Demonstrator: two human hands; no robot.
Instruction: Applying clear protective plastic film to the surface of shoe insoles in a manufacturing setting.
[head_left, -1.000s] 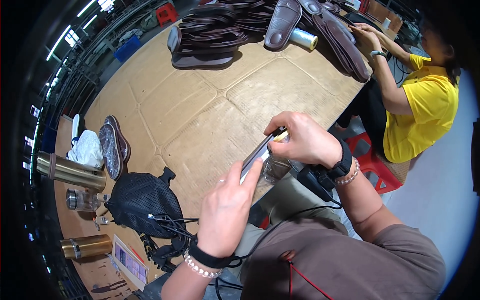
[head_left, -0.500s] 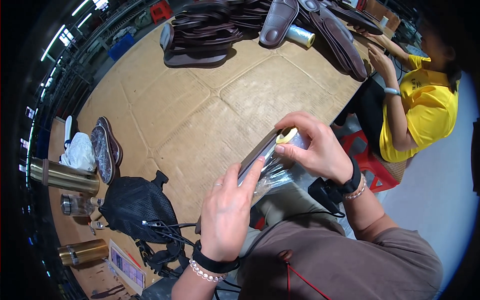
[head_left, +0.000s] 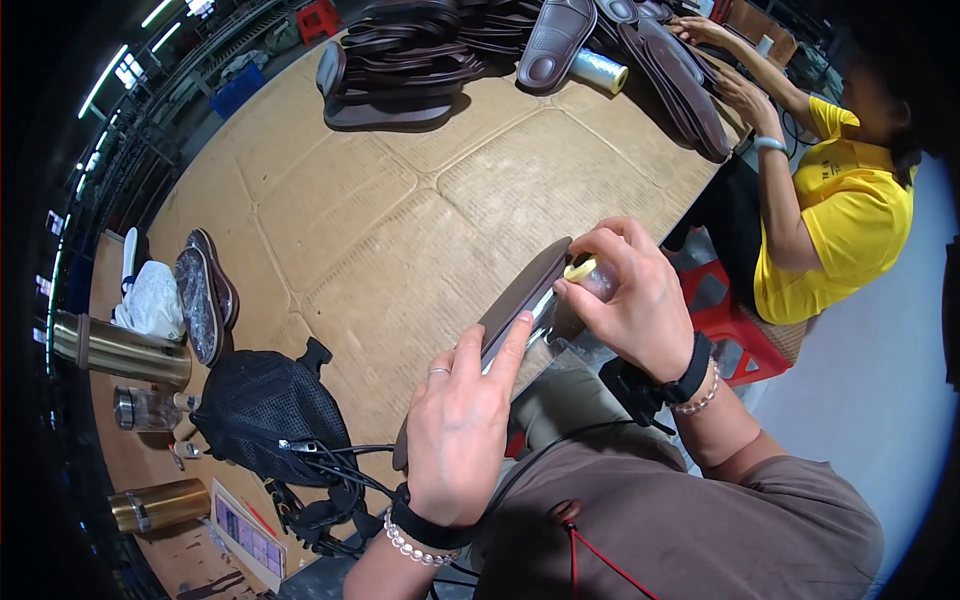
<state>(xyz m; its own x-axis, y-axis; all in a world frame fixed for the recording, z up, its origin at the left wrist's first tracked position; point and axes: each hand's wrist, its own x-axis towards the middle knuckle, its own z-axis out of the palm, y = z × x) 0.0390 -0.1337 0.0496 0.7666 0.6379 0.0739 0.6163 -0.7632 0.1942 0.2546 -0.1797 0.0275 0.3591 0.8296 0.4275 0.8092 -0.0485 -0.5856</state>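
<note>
A dark brown shoe insole (head_left: 528, 285) stands tilted at the table's near edge, with my left hand (head_left: 455, 430) closed along its near side. That hand's index finger presses on a pale strip of its edge; the thumb is hidden. At the insole's far end, my right hand (head_left: 642, 305) grips a small roll of clear film (head_left: 602, 281) with a yellow core. Some shiny film shows between the roll and the insole.
Brown insoles (head_left: 400, 70) lie piled at the back beside another film roll (head_left: 598, 72). A black mesh bag (head_left: 265, 410) with cables, a gold flask (head_left: 120, 350) and wrapped insoles (head_left: 200, 300) are at left. A co-worker in a yellow shirt (head_left: 850, 220) handles insoles at right.
The insole has turned so that more of its brown face shows. My right hand and the film roll have shifted slightly. The co-worker's hands have moved over the stacked insoles.
</note>
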